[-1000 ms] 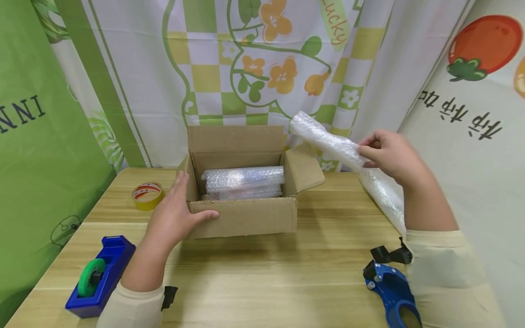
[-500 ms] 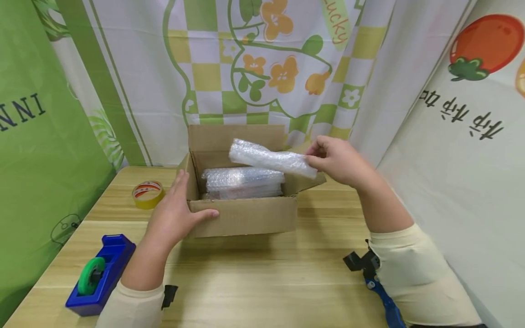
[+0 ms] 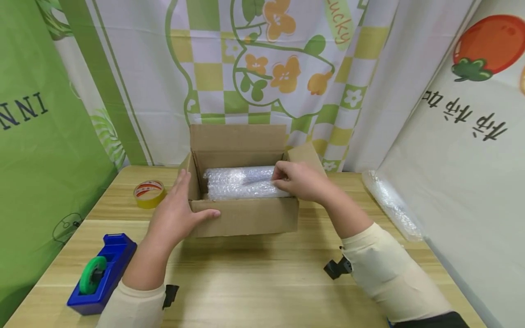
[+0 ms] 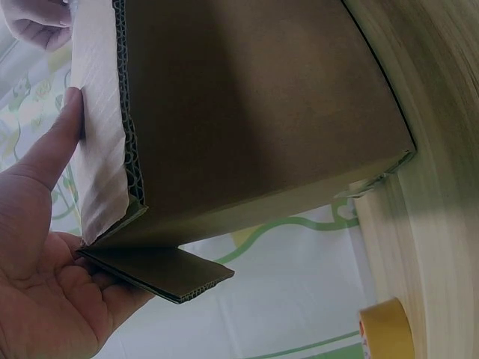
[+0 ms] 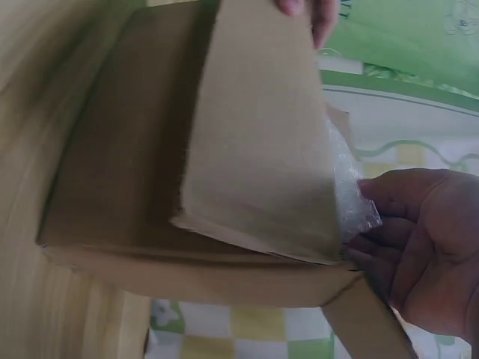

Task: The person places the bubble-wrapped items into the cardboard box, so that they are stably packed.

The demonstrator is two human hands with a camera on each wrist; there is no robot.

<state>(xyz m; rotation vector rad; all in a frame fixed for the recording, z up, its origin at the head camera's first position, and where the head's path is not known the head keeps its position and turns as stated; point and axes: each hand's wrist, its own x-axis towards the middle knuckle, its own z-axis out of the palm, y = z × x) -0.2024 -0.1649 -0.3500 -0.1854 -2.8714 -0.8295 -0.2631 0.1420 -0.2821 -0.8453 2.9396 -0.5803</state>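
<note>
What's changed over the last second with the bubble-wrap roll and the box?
The right hand carried its bubble-wrapped roll leftward and down from beside the box into the cardboard box, on top of the wrapped items already there, and still grips its end. The left hand stayed braced on the box's near left corner. The box, yellow tape roll and blue tape dispenser have not moved.

The open cardboard box (image 3: 242,214) stands mid-counter (image 3: 262,282), its mouth largely filled by bubble-wrapped bundles (image 3: 239,182) and the right hand (image 3: 301,182) at its 3 o'clock edge. The left hand (image 3: 174,218) blocks the box's 8 o'clock corner. At 9 o'clock sits a yellow tape roll (image 3: 149,193); at 7 o'clock, a blue tape dispenser (image 3: 102,273). A bubble-wrap roll (image 3: 391,205) lies at 3 o'clock along the wall. Bare counter runs wide at 6 o'clock.
</note>
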